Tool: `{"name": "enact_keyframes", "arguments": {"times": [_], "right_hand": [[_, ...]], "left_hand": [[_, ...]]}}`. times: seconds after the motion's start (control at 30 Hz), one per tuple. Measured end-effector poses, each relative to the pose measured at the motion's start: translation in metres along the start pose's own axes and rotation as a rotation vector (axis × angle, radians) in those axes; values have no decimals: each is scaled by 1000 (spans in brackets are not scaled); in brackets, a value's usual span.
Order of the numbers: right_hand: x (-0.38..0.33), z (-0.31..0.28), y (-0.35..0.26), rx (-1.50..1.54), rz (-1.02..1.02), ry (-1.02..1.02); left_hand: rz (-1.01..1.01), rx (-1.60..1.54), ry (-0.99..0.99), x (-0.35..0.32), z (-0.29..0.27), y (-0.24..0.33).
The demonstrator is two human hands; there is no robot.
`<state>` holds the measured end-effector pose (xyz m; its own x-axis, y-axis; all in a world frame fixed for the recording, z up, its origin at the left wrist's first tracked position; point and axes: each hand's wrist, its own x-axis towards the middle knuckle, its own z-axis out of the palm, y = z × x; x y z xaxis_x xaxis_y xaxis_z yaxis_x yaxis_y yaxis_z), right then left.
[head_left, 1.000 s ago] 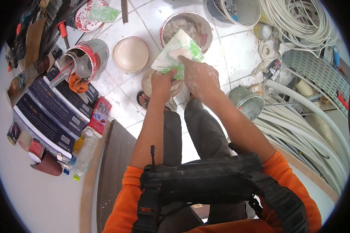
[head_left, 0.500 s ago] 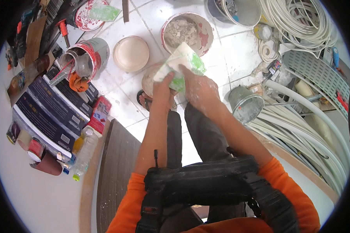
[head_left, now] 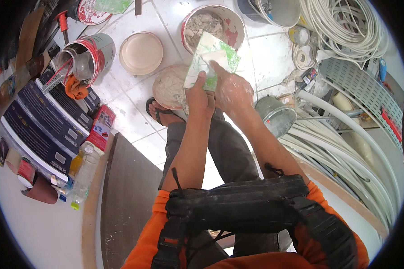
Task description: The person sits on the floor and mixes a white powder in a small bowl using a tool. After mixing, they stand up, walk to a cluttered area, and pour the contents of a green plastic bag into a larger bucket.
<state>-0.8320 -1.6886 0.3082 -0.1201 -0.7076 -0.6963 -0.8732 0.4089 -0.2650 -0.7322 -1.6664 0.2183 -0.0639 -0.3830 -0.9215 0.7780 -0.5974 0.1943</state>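
My left hand (head_left: 200, 96) grips the lower left part of a green flat board (head_left: 233, 58), its thumb lying on top. Whitish paste smears cover much of the board. My right hand (head_left: 236, 95), dusted white, is closed at the board's right side, with a finger on a small pale flat piece (head_left: 219, 57) lying against the board's face. Beneath and left of the board stands a round tub of pale paste (head_left: 169, 86), partly hidden by it. Just beyond is a bucket (head_left: 239, 32) holding lumpy greyish-white material.
A pale round lid (head_left: 141, 53) lies on the tiled floor at left, near a red-rimmed bucket (head_left: 104, 58) with jars and an orange rag. On the right are a grey bucket (head_left: 274, 117), bundled white pipes (head_left: 345, 166) and coiled cable (head_left: 345, 27). A dark board (head_left: 125, 197) leans lower left.
The view has shifted, with surroundings sliding leftward and slightly up. Both hands still hold the board over the tubs; the small pale piece on it now shows more clearly.
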Motion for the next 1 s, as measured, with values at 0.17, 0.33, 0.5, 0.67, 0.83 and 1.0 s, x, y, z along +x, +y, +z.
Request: {"name": "enact_keyframes", "arguments": {"times": [0.17,0.33,0.5,0.67,0.83,1.0], "right_hand": [[37,10,24,-120,-77,79],[15,-13,-8,-35,-45,-53],[8,-9,-7,33,17,1],[59,-16,18,-66,38,-14],[35,-9,13,-13,40,-8],[57,-2,29,-199,-209,91]], "left_hand": [[40,-38,54,-12,17,-9],[51,0,29,-1,0,-7],[-68,18,124,-15,21,0],[-18,-92,70,-29,21,-1],[68,14,21,-14,18,5],[45,19,34,-9,6,9]]}}
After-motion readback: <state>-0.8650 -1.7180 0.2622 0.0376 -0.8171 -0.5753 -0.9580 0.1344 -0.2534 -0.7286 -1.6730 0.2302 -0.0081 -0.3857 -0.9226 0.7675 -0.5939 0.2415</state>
